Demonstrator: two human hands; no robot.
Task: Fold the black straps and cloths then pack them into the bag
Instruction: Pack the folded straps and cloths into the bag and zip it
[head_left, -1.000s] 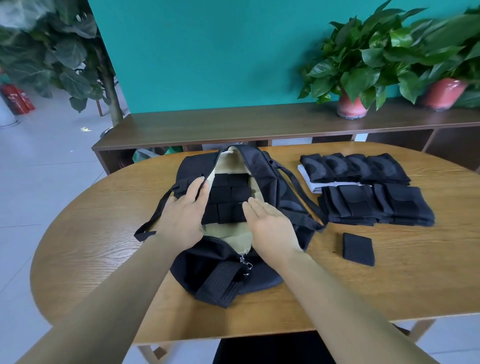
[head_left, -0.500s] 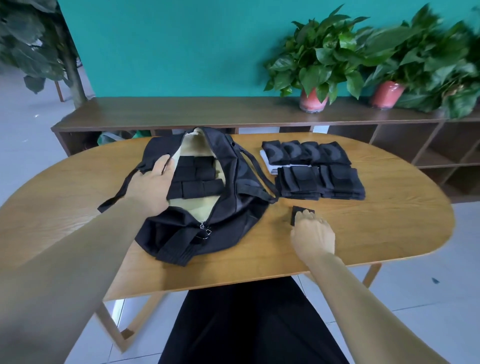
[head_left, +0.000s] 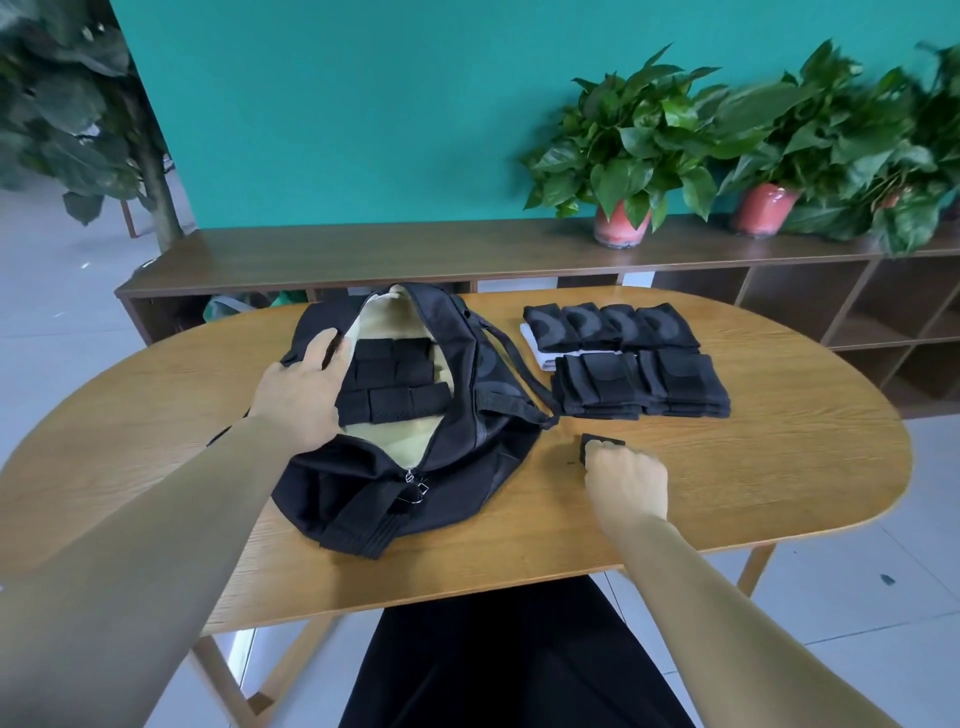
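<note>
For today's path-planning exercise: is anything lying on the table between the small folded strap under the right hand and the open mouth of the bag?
Only the bag's own right side and its shoulder strap lie between. The right hand grips the folded strap; lifted over that side, it reaches the opening, which the left hand holds apart.

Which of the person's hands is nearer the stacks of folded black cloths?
Right. The right hand grips a small folded piece just in front of the stacks; the left hand holds the bag's opening, farther away.

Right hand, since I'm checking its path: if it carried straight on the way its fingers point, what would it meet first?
The right hand already grips the small folded black piece. Straight on, it would probably meet the near stack of folded black cloths first, though depth is unclear.
</note>
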